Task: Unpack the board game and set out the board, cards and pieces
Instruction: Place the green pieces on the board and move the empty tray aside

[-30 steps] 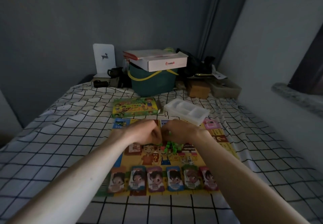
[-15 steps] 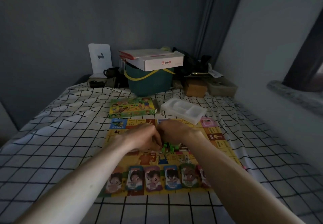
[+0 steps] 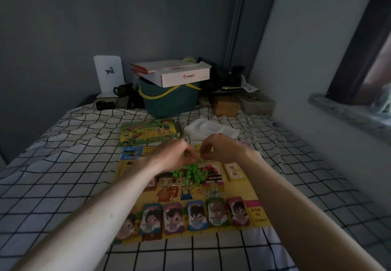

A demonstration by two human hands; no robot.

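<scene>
Glossy printed board (image 3: 251, 188), cloth sheet (image 3: 63, 175)

1. we see bare black-gridded white bedsheet (image 3: 63, 175) left and right of the yellow game board (image 3: 249, 186).
2. the green game box (image 3: 148, 133) and white plastic tray (image 3: 211, 130) block its far edge.

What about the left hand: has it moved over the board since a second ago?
Yes. The left hand has parted from the right hand, shifting toward the board's far edge.
</scene>
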